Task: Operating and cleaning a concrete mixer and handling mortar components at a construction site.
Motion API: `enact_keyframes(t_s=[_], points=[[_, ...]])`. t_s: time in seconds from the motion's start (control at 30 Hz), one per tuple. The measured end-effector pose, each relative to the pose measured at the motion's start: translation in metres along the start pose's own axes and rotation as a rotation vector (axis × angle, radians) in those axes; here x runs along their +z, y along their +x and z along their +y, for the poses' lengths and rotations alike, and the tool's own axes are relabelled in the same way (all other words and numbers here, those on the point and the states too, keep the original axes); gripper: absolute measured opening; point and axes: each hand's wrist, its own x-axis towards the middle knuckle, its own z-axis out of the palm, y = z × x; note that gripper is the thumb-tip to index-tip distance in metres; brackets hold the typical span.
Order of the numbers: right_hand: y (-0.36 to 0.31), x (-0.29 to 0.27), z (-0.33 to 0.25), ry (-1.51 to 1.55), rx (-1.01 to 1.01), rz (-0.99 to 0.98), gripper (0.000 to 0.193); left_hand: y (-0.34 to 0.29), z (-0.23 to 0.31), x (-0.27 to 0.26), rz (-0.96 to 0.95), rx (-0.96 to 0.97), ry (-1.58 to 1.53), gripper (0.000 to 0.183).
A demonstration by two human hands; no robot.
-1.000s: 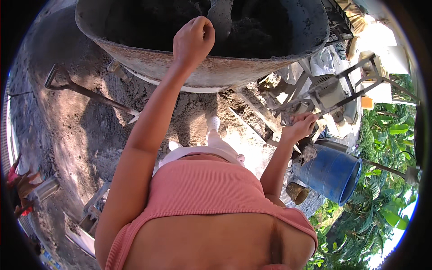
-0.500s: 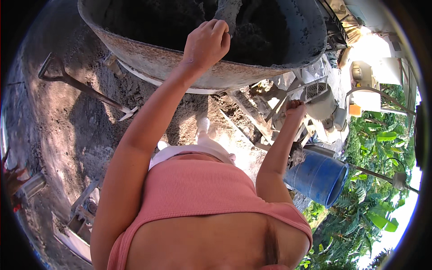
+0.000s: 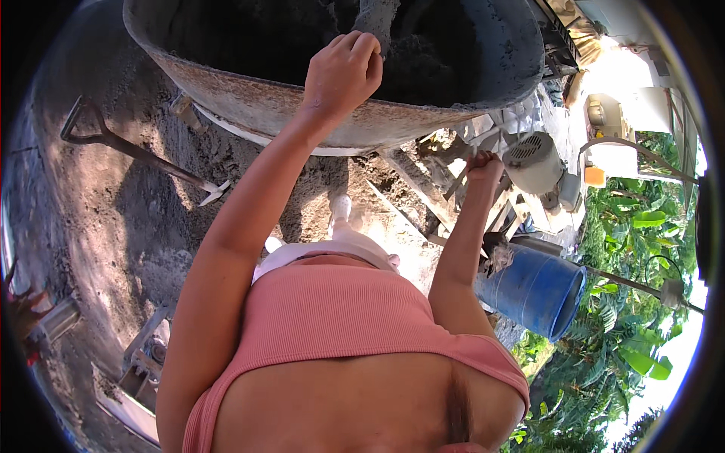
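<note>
A wide, rust-streaked metal drum [image 3: 249, 94], like a concrete mixer's, stands in front of me with a dark interior. A cement-crusted grey blade or arm [image 3: 375, 19] rises inside it. My left hand [image 3: 341, 75] is closed in a fist across the drum's near rim, by the blade; what its fingers grip is hidden. To the right, my right hand [image 3: 483, 164] is also closed, beside a grey vented motor [image 3: 532, 160]. Thin grey metal bars [image 3: 487, 138] lie close to its knuckles; whether it grips one of them is unclear.
A shovel [image 3: 143, 155] with a D-shaped handle lies on the dusty ground at left. A blue plastic barrel [image 3: 529, 291] lies on its side at right. Wooden boards [image 3: 423, 189] prop under the drum. Green plants [image 3: 642, 226] fill the far right. Metal equipment [image 3: 143, 355] sits at lower left.
My right hand has shifted slightly left and away from the motor, and the metal bars near it have changed position. My left hand stays at the drum rim. The view has tilted a little.
</note>
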Motion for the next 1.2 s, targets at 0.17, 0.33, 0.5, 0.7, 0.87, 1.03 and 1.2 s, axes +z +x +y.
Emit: enact_keyframes(t_s=[0.17,0.33,0.5,0.7,0.87,1.03,1.2], points=[[-0.059,-0.007,0.021,-0.014,-0.017,-0.053,0.031,-0.004,-0.003,-0.001,0.041,-0.019,-0.004,0.005],[-0.07,0.025,0.05,0.315,-0.061,-0.025,0.032,-0.001,-0.004,0.009,0.054,-0.045,0.003,0.004],[-0.08,-0.013,0.052,0.057,-0.083,-0.094,0.038,-0.002,-0.002,-0.001,-0.034,-0.129,-0.029,0.008],[-0.077,0.018,0.037,0.262,-0.062,0.035,0.03,0.003,0.003,0.003,-0.028,-0.102,0.002,0.007],[-0.052,-0.027,0.039,-0.006,-0.074,-0.081,0.034,-0.001,0.0,-0.002,-0.057,-0.207,-0.031,0.005],[-0.006,-0.024,0.013,0.455,-0.091,0.119,0.027,0.005,0.012,0.005,-0.055,-0.138,-0.014,0.003],[-0.055,0.003,0.046,-0.002,-0.043,-0.024,0.034,-0.002,-0.001,0.001,-0.025,-0.124,0.003,0.006]])
